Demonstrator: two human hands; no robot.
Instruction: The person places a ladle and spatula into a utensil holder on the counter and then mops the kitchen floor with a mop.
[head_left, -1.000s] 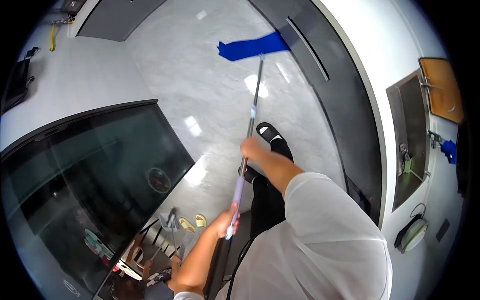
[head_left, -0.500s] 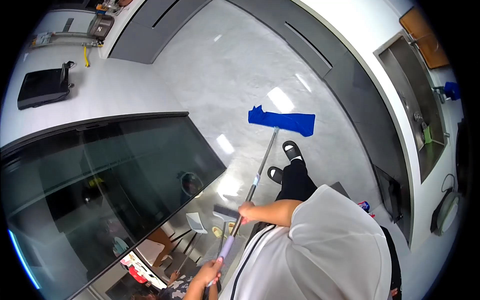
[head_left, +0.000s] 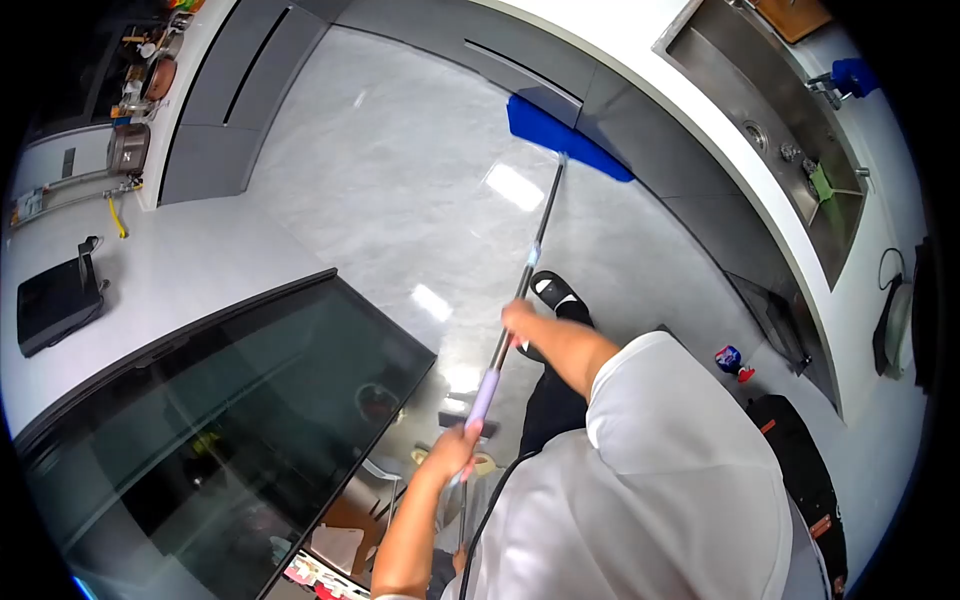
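A long mop pole (head_left: 549, 205) slants down from a wide blue mop head (head_left: 570, 140), which lies on the grey floor against the dark lower cabinets. Around the metal middle of the pole is my right hand (head_left: 518, 320), fingers closed. My left hand (head_left: 455, 452) grips the lilac handle near its lower end. Black sandals (head_left: 556, 289) on my feet are just beside the pole.
A glass panel (head_left: 240, 430) with a black frame stands at lower left. Dark cabinets (head_left: 640, 150) and a counter with a steel sink (head_left: 780, 120) curve along the right. A bottle (head_left: 730, 358) and black bag (head_left: 800, 470) are at lower right. Another person's hand (head_left: 459, 560) holds a broom behind the panel.
The mop head has moved away from my feet to the cabinet base and now lies at a slant. Both hands remain on the pole. My view has shifted, showing more of the sink.
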